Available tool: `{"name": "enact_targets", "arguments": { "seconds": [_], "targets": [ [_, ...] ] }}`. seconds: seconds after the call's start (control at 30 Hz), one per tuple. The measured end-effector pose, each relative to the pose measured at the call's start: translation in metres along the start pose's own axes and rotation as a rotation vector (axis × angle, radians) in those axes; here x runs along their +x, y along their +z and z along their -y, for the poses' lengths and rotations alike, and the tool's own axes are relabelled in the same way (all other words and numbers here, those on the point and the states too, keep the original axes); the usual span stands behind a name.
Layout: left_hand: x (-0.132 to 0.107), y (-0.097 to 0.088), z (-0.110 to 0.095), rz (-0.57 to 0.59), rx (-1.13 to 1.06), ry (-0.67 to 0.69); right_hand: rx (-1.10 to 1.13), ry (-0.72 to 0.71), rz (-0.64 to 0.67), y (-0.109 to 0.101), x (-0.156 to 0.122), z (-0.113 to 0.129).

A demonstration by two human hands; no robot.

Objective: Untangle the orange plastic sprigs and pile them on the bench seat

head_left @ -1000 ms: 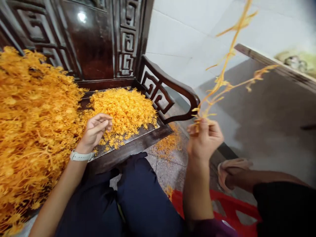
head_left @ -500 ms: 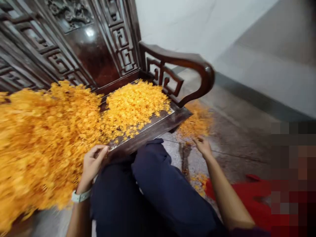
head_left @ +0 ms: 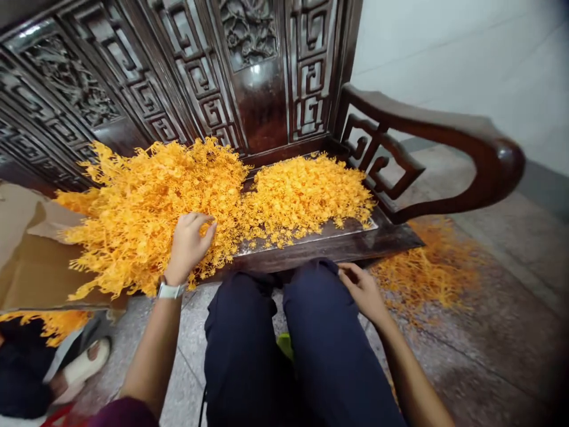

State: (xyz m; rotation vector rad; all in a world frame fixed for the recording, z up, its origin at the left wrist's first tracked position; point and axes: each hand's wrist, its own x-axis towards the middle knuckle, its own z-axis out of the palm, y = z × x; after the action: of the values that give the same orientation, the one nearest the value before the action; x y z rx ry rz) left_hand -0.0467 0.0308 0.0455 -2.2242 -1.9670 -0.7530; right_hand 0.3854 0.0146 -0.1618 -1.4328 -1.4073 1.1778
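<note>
A tall heap of orange artificial flower sprigs [head_left: 146, 201] covers the left part of the dark wooden bench [head_left: 306, 246]. At its front edge is my left hand [head_left: 189, 243], its thumb and curved fingers a little apart against the sprigs; no separate piece shows in its grasp. To the right of that heap lies a lower pile of small loose orange flower pieces [head_left: 311, 196]. My right hand [head_left: 364, 293] is beside my right knee, below the bench edge, with thumb and fingers apart and nothing visible in it.
The bench's curved armrest [head_left: 444, 127] rises at the right. Orange stems [head_left: 431, 273] lie on the floor beyond the seat. A cardboard piece [head_left: 48, 267] is at the left, near another person's shoe [head_left: 86, 365]. Something green [head_left: 285, 344] shows between my knees.
The view has swung left. My left hand has moved onto the front of the sprig heap. My right hand has come back from the floor stems to beside my knee.
</note>
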Motion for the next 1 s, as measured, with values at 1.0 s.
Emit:
{"name": "enact_targets", "arguments": {
  "seconds": [1.0],
  "targets": [
    [0.023, -0.044, 0.137, 0.035, 0.641, -0.330, -0.558, -0.834, 0.275, 0.294, 0.185, 0.369]
  ]
}}
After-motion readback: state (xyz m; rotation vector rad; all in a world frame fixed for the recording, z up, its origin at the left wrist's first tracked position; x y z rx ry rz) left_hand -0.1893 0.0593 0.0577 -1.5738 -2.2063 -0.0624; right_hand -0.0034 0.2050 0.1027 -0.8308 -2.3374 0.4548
